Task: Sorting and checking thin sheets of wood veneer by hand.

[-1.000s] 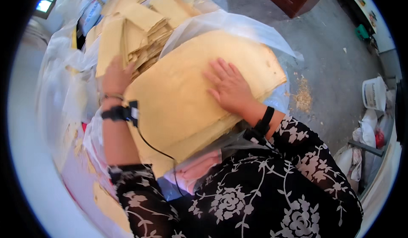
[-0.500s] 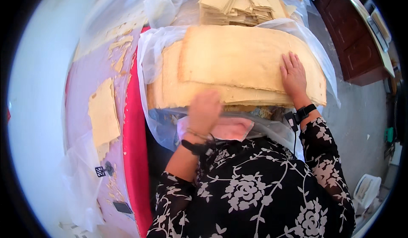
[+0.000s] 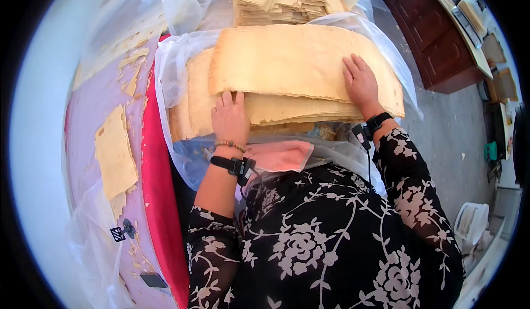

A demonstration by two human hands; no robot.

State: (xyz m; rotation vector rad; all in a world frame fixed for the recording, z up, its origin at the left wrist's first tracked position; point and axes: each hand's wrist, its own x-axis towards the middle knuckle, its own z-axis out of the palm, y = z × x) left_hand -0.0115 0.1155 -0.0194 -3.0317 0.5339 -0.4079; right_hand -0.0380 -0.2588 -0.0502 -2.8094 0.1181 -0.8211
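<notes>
Before me lies a stack of broad, thin, pale-yellow sheets [image 3: 193, 88] with rough, browned edges; I cannot tell their material. The top sheet [image 3: 281, 60] sits askew, shifted toward the far side, so the lower ones show along the left and near edges. My left hand [image 3: 230, 118] rests palm down on the lower sheets, its fingers extended to the top sheet's near edge at the left; whether the fingertips go under that edge is hard to see. Flat on the top sheet's right part lies my right hand [image 3: 363, 85], fingers stretched out.
Clear plastic film [image 3: 185, 41] spreads under the stack. Behind it stands a pile of smaller cut sheets [image 3: 281, 8]. On the lilac-covered surface at left lie a torn sheet [image 3: 116, 154], scraps and a phone [image 3: 153, 280]. A pink cloth [image 3: 279, 155] sits against my body.
My left hand has moved forward from the stack's near edge to the top sheet's edge. My right hand keeps its place on the sheet. The whole view has shifted slightly.
</notes>
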